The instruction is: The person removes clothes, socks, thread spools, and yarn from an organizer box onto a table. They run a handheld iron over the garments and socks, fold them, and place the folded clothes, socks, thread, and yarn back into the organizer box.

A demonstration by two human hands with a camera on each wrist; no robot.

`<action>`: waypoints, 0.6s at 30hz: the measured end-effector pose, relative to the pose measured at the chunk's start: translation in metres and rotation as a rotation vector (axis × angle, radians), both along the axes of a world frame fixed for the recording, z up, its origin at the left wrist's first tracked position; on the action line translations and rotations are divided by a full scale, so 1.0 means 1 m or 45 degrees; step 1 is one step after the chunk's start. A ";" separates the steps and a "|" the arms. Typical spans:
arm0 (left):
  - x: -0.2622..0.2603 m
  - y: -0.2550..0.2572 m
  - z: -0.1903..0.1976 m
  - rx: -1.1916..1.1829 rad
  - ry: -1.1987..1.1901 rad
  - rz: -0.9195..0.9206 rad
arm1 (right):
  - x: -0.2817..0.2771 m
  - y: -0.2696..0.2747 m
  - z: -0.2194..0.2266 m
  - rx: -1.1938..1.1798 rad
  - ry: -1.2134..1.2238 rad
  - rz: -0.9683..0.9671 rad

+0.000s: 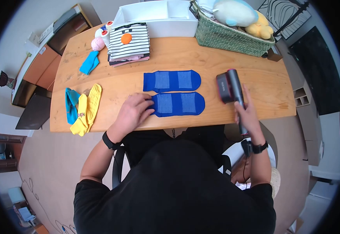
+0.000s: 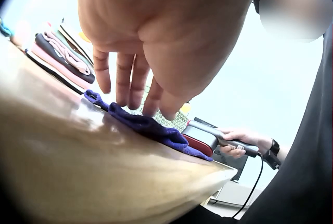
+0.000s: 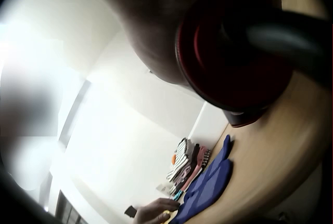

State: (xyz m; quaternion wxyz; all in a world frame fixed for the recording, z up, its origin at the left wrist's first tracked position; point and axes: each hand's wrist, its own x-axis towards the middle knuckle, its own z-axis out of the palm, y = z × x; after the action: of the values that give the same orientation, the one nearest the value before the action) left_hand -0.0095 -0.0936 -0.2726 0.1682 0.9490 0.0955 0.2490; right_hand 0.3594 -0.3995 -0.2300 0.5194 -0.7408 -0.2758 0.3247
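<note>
Two blue socks lie flat on the wooden table, the far one [image 1: 172, 81] just beyond the near one [image 1: 181, 104]. My left hand [image 1: 133, 113] touches the cuff end of the near sock, fingers bent loosely over it; in the left wrist view its fingertips rest at the blue fabric [image 2: 145, 126]. To the right of the socks, my right hand [image 1: 248, 117] grips the handle of a dark handheld steamer [image 1: 225, 89], its fingers round the handle. The right wrist view shows the red round base of the handle [image 3: 234, 63] close up.
A folded striped shirt [image 1: 129, 43] tops a clothes stack by a white bin [image 1: 173, 28]. A green basket [image 1: 232, 39] with plush toys stands back right. Yellow socks [image 1: 93, 104] and teal socks [image 1: 71, 105] lie left, yarn [image 1: 98, 44] behind.
</note>
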 end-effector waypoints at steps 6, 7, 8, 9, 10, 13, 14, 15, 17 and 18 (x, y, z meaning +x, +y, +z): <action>0.009 -0.004 0.008 -0.257 0.157 0.264 | 0.100 -0.023 -0.047 0.078 -0.112 -0.092; 0.010 -0.005 0.007 -0.256 0.157 0.259 | 0.115 -0.027 -0.057 0.015 -0.368 -0.159; 0.012 -0.007 0.006 -0.225 0.122 0.250 | 0.120 -0.030 -0.060 -0.052 -0.622 -0.227; 0.014 -0.007 0.005 -0.194 0.085 0.243 | 0.125 -0.032 -0.064 -0.035 -0.697 -0.301; 0.015 -0.007 0.003 -0.191 0.083 0.241 | 0.132 -0.036 -0.065 -0.033 -0.699 -0.304; 0.017 -0.008 0.002 -0.158 0.084 0.284 | 0.142 -0.043 -0.062 -0.230 -0.986 -0.335; 0.018 -0.008 0.004 -0.218 0.130 0.324 | 0.144 -0.043 -0.060 -0.230 -0.984 -0.335; 0.019 -0.008 0.005 -0.279 0.177 0.363 | 0.146 -0.043 -0.058 -0.358 -1.071 -0.339; 0.021 -0.004 0.001 -0.419 0.216 0.415 | 0.142 -0.042 -0.057 -0.486 -1.154 -0.340; 0.022 -0.002 -0.002 -0.559 0.249 0.466 | 0.130 -0.038 -0.057 -0.391 -1.391 -0.439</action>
State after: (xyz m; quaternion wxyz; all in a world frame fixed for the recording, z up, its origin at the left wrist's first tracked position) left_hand 0.0123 -0.0955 -0.2749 0.3117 0.8764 0.3324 0.1559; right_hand 0.4897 -0.4376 -0.2867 0.2343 -0.9013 -0.3289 -0.1567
